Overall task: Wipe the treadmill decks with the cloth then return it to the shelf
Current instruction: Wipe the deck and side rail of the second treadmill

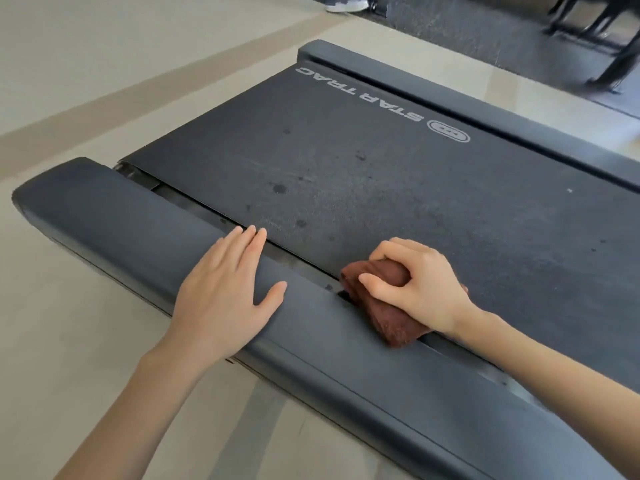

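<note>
Pale floor point(86, 323), smooth, open along the treadmill's near side. Treadmill deck point(381, 174): wide dark belt, matte and grainy, spotted with darker marks, most of its length bare. Near side rail point(114, 216): rounded, smooth dark plastic, a narrow gap between it and the belt edge. Left hand point(225, 289) lies flat on the rail, fingers straight. Right hand point(420, 282) grips the brown terry cloth point(384, 313), bunched, at the belt's near edge over the gap.

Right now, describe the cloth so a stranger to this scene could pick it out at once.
Start at the dark treadmill belt marked STAR TRAC and follow its near edge to the blue-grey side rail. There, over the gap between them, the right hand grips a bunched cloth. It is the only reddish-brown thing among dark grey surfaces.
</note>
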`<act>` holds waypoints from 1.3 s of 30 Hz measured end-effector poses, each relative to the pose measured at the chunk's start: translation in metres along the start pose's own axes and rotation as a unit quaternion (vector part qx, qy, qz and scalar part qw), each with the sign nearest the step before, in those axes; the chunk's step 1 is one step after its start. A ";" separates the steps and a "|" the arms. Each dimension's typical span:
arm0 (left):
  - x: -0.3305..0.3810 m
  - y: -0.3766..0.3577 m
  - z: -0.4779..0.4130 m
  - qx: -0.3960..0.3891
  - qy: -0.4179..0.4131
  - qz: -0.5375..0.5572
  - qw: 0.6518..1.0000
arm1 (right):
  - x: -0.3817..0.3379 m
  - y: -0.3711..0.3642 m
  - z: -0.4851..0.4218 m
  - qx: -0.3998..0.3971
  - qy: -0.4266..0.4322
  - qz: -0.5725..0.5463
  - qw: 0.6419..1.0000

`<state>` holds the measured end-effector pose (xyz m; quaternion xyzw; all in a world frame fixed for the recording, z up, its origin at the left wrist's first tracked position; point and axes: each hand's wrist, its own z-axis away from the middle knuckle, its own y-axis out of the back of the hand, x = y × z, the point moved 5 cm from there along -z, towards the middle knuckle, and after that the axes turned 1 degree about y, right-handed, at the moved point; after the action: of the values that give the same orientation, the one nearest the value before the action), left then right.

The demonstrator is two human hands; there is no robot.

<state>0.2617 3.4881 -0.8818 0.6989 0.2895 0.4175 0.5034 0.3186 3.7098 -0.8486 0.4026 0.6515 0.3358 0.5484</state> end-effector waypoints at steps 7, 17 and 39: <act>-0.013 0.007 0.023 0.027 0.033 -0.007 0.999 | -0.030 -0.024 -0.029 -0.003 0.088 0.171 0.981; -0.025 0.007 0.030 0.040 0.059 -0.001 0.997 | -0.081 -0.085 -0.131 0.024 0.181 0.098 0.978; -0.099 0.027 0.035 0.063 0.155 0.012 0.986 | -0.080 -0.034 -0.059 -0.013 0.142 -0.166 0.976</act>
<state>0.2437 3.3817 -0.8903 0.6597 0.3813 0.5073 0.4026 0.2609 3.6228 -0.8328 0.2294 0.7759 0.3022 0.5041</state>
